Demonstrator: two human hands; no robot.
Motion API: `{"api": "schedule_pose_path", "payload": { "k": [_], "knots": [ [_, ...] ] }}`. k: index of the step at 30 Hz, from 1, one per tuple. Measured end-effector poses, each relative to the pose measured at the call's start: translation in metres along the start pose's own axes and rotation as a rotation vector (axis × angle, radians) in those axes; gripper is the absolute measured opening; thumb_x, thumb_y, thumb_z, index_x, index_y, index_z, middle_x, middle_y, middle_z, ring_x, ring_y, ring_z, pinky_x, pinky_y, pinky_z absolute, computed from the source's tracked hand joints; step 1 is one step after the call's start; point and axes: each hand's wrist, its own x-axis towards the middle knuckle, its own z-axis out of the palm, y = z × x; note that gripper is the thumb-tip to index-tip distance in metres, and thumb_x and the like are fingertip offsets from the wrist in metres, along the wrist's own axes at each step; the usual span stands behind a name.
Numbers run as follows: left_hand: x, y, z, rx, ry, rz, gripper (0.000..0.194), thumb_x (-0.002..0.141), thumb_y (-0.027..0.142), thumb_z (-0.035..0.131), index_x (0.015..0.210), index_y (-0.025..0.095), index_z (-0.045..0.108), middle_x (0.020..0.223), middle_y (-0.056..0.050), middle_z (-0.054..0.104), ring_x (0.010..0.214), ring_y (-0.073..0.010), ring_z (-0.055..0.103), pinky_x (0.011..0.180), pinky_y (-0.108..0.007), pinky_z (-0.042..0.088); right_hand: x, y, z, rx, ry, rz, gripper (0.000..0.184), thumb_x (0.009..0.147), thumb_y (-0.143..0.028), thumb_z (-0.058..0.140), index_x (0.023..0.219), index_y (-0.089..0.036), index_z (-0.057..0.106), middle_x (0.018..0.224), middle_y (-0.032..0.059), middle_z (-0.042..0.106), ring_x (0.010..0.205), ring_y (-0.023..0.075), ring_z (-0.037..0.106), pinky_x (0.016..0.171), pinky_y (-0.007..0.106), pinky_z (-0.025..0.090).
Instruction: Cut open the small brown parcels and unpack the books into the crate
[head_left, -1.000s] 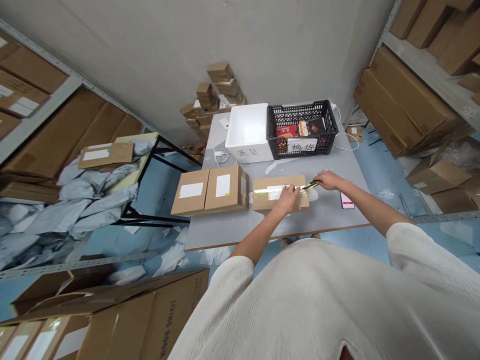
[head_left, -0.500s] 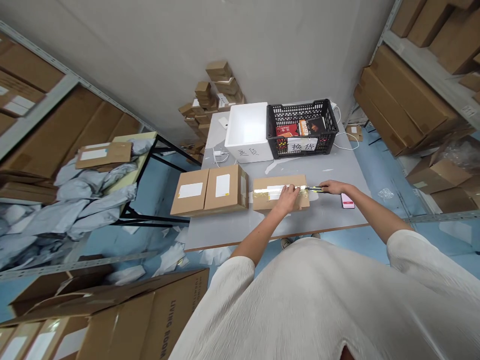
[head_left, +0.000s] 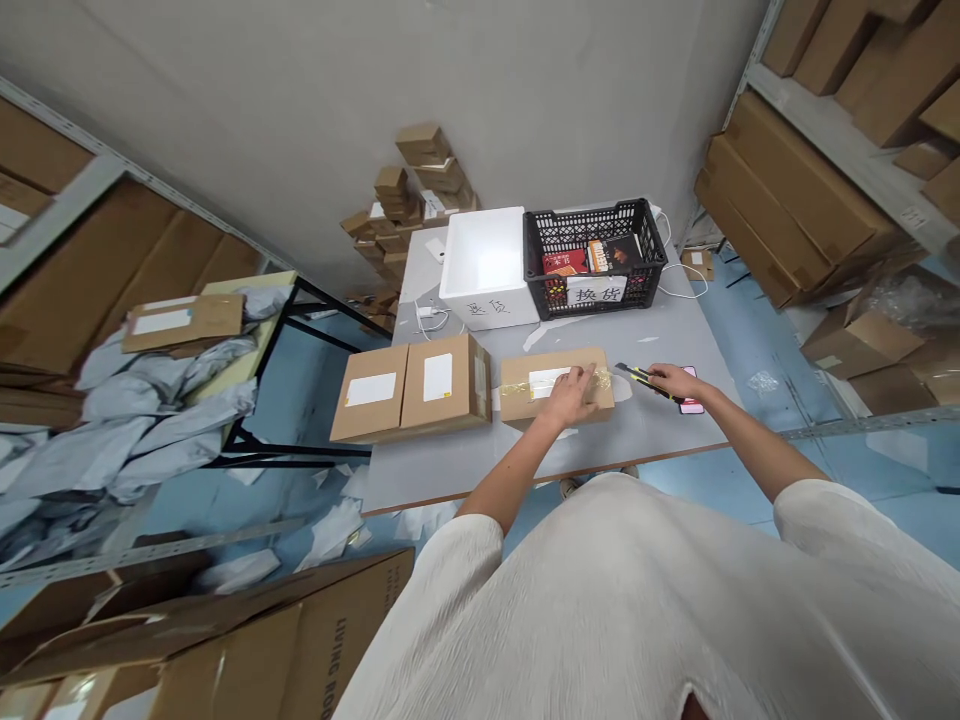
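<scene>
A small cardboard box (head_left: 517,372), with clear tape along its top and a white label, lies on the grey table. My left hand (head_left: 568,398) rests on that box near its right side, fingers stretched out over the tape and label. Just right of the box, my right hand (head_left: 675,380) grips a black and yellow box cutter (head_left: 642,378), its tip pointing at the box but apart from it. Under or beside the right hand lies a phone (head_left: 691,406) with a pinkish screen, partly hidden.
Two labelled boxes (head_left: 409,390) stand at the left on the table (head_left: 420,475). Behind are a white foam box (head_left: 499,308) and a black crate (head_left: 592,268) holding books. Shelves of cartons flank both sides. Grey parcels (head_left: 150,410) lie piled at the left.
My right hand has drawn the box cutter off the box to the right, and the blade end is now clear of the tape. My left hand stays on the box.
</scene>
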Motion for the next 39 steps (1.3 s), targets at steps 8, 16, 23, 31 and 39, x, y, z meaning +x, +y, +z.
{"api": "schedule_pose_path", "payload": {
  "k": [8, 16, 23, 31, 39],
  "knots": [
    [0.016, -0.001, -0.005, -0.048, 0.139, -0.131, 0.069, 0.107, 0.028, 0.047, 0.175, 0.029, 0.032, 0.17, -0.016, 0.044, 0.139, -0.0347, 0.062, 0.116, -0.047, 0.05, -0.022, -0.011, 0.016, 0.069, 0.138, -0.089, 0.041, 0.107, -0.058, 0.055, 0.126, -0.025, 0.069, 0.095, 0.0045, 0.08, 0.086, 0.0226, 0.073, 0.081, 0.034, 0.058],
    [0.037, -0.022, 0.002, -0.011, 0.035, -0.148, 0.082, 0.098, 0.042, 0.069, 0.17, 0.029, 0.035, 0.183, -0.019, 0.026, 0.172, -0.0399, 0.018, 0.135, -0.063, 0.016, -0.036, -0.017, 0.033, -0.291, 0.184, -0.241, 0.046, 0.103, -0.041, 0.065, 0.147, -0.031, 0.073, 0.128, 0.0117, 0.074, 0.117, 0.0327, 0.071, 0.105, 0.043, 0.055],
    [0.06, -0.025, 0.003, -0.033, -0.063, -0.23, 0.098, 0.091, 0.048, 0.076, 0.174, 0.034, 0.026, 0.171, -0.019, 0.039, 0.166, -0.0411, 0.027, 0.133, -0.064, 0.018, -0.033, -0.02, 0.035, -0.501, 0.212, -0.254, 0.048, 0.104, -0.034, 0.067, 0.151, -0.028, 0.071, 0.122, 0.0124, 0.072, 0.114, 0.0312, 0.07, 0.102, 0.04, 0.054],
    [0.046, -0.029, 0.011, -0.044, 0.051, -0.154, 0.088, 0.099, 0.047, 0.061, 0.177, 0.028, 0.026, 0.177, -0.019, 0.039, 0.168, -0.0412, 0.026, 0.134, -0.067, 0.017, -0.031, -0.021, 0.038, -0.541, 0.239, -0.219, 0.047, 0.105, -0.032, 0.068, 0.152, -0.028, 0.071, 0.123, 0.0115, 0.071, 0.115, 0.0296, 0.07, 0.102, 0.038, 0.054],
    [0.023, -0.025, 0.029, -0.008, 0.21, -0.089, 0.075, 0.109, 0.05, 0.034, 0.177, 0.017, 0.032, 0.182, -0.019, 0.034, 0.172, -0.0374, 0.023, 0.137, -0.063, 0.01, -0.021, -0.022, 0.057, -0.567, 0.336, -0.235, 0.047, 0.107, -0.036, 0.063, 0.153, -0.027, 0.068, 0.124, 0.0128, 0.07, 0.117, 0.0307, 0.067, 0.102, 0.039, 0.052]
  ]
}}
